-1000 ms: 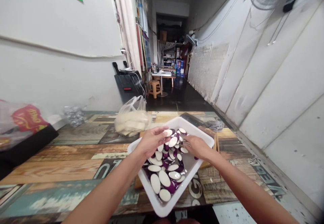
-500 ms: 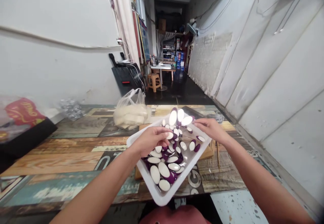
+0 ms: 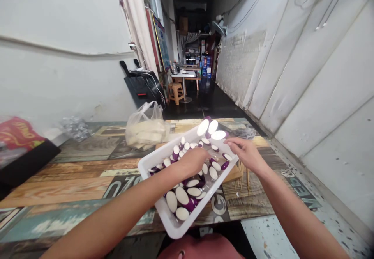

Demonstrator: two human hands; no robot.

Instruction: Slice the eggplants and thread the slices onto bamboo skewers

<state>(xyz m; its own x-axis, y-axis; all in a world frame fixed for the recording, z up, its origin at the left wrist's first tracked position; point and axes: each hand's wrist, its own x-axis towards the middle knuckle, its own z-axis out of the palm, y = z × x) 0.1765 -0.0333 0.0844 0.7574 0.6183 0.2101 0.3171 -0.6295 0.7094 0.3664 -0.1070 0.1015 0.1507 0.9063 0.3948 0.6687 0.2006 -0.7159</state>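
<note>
A white tray [image 3: 172,229] of obliquely cut, purple-skinned eggplant slices [image 3: 182,195] sits at an angle on the table before me. My left hand [image 3: 196,161] reaches down into its middle, over the slices. Its back faces me and hides most of the fingers, so what they hold cannot be seen. My right hand [image 3: 243,150] is closed in a pinch by the tray's right corner. Just left of those fingertips, several large slices hang as a skewer of eggplant slices [image 3: 218,135] above the far rim; the stick itself is barely visible.
Bamboo skewers [image 3: 247,179] lie right of the tray, partly beneath its edge on a wooden board [image 3: 233,173]. A plastic bag [image 3: 146,128] with pale contents stands behind left. Clear crumpled plastic [image 3: 247,132] lies beyond my right hand, and a red package [image 3: 19,134] is far left.
My left hand, which pinched a slice above the tray, has moved right and turned downward among the slices. My right hand keeps its pinch; the skewered slices have tilted slightly. The view has shifted slightly.
</note>
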